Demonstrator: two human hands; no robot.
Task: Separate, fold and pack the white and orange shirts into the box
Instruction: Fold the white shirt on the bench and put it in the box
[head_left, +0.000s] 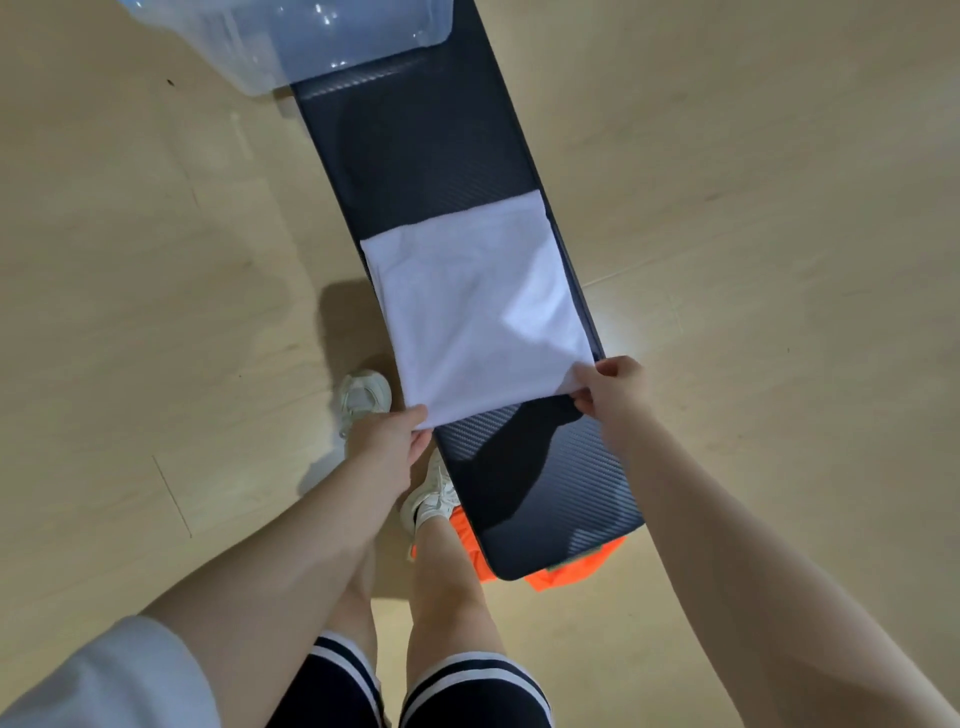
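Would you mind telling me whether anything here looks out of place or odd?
Yes: the crumpled orange shirt lies on the wooden floor, half hidden under the near end of the long black table, not on it. The folded white shirt lies flat, with both hands pinching its near corners.

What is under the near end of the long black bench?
Bright orange fabric, likely the orange shirt, pokes out from under the near end of the long black textured bench, on the wooden floor. Only its edges show; the bench covers the rest.
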